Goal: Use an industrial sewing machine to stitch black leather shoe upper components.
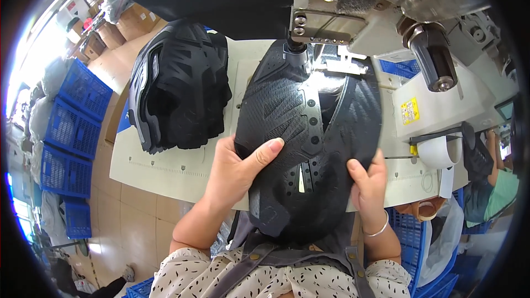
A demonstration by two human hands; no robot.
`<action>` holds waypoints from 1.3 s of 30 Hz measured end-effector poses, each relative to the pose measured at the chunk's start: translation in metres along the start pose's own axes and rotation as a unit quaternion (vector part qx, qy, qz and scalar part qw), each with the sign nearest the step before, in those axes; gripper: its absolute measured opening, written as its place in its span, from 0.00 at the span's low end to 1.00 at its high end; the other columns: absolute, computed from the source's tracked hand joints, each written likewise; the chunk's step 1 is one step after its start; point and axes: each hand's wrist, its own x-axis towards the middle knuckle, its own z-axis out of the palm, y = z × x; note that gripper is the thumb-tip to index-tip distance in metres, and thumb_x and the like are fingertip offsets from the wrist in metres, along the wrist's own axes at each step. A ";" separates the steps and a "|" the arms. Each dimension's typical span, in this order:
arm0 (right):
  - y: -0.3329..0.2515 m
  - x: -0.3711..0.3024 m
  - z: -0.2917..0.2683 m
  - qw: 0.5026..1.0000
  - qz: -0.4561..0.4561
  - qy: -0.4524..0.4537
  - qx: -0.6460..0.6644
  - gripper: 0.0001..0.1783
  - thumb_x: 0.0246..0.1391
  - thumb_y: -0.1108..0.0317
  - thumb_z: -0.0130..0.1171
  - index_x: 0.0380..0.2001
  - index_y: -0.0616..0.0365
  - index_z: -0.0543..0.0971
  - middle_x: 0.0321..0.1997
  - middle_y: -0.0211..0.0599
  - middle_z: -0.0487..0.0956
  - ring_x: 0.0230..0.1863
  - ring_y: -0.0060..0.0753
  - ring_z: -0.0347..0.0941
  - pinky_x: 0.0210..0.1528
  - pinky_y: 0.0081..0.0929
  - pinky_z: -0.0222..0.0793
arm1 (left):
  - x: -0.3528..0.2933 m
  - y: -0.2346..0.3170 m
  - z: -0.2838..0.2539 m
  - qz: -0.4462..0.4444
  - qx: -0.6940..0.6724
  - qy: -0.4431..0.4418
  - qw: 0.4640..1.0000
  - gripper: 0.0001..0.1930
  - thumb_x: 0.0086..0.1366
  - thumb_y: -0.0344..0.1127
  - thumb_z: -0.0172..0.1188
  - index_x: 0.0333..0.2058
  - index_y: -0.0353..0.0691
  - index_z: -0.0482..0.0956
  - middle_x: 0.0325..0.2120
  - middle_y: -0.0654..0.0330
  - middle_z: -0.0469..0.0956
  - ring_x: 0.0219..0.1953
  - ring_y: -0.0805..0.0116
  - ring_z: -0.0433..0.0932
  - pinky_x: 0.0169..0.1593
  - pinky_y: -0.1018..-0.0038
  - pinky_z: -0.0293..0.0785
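A black shoe upper (276, 110) with textured sides and eyelet strips lies under the sewing machine head (328, 26), its far end beneath the lit needle area. My left hand (240, 168) grips its left edge, thumb on top and fingers mostly hidden underneath. On the opposite edge, my right hand (369, 183) holds the upper with the thumb over it; the other fingers are partly hidden. The near part of the upper hangs over the table's front edge toward my lap. Left of the machine, a stack of similar black uppers (190, 85) rests on the pale table (176, 168).
A dark machine knob (436, 58) juts out at the upper right. Blue crates (69, 132) stand along the left aisle, and another blue crate (406, 237) is at my right. A white tape roll (441, 152) sits by the table's right side. Another person (491, 187) is at far right.
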 end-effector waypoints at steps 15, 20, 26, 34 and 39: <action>-0.032 0.028 0.009 0.984 -0.121 0.088 -0.099 0.11 0.55 0.69 0.51 0.39 0.64 0.69 0.29 0.35 0.75 0.20 0.20 0.70 0.22 0.16 0.69 | 0.047 0.017 -0.007 0.040 0.044 -0.018 0.998 0.12 0.56 0.30 0.61 0.36 0.26 0.75 0.29 0.59 0.78 0.29 0.78 0.75 0.35 0.82 0.73; -0.036 0.047 0.003 0.987 -0.111 0.069 -0.096 0.10 0.55 0.69 0.51 0.39 0.62 0.70 0.29 0.33 0.75 0.21 0.18 0.69 0.22 0.14 0.68 | 0.064 0.021 -0.006 0.087 0.040 -0.027 0.995 0.12 0.56 0.30 0.61 0.35 0.25 0.75 0.29 0.58 0.78 0.29 0.77 0.75 0.35 0.81 0.74; -0.036 0.058 0.003 0.986 -0.114 0.072 -0.095 0.09 0.54 0.67 0.52 0.38 0.58 0.72 0.28 0.27 0.74 0.21 0.13 0.66 0.23 0.10 0.64 | 0.075 0.026 -0.010 0.081 0.041 -0.031 0.995 0.12 0.55 0.30 0.62 0.34 0.25 0.75 0.28 0.58 0.77 0.28 0.77 0.75 0.33 0.82 0.75; -0.037 0.056 0.000 0.986 -0.106 0.063 -0.109 0.10 0.54 0.67 0.52 0.39 0.58 0.72 0.29 0.26 0.74 0.21 0.12 0.66 0.24 0.10 0.64 | 0.076 0.023 -0.009 0.094 0.030 -0.023 0.995 0.12 0.55 0.30 0.61 0.34 0.25 0.76 0.28 0.57 0.78 0.27 0.77 0.76 0.32 0.82 0.75; -0.036 0.056 0.001 0.986 -0.105 0.080 -0.103 0.10 0.54 0.66 0.52 0.39 0.58 0.72 0.29 0.26 0.75 0.21 0.11 0.66 0.23 0.08 0.64 | 0.074 0.025 -0.009 0.083 0.032 -0.019 0.996 0.11 0.55 0.30 0.61 0.33 0.26 0.76 0.27 0.58 0.78 0.26 0.77 0.76 0.31 0.82 0.75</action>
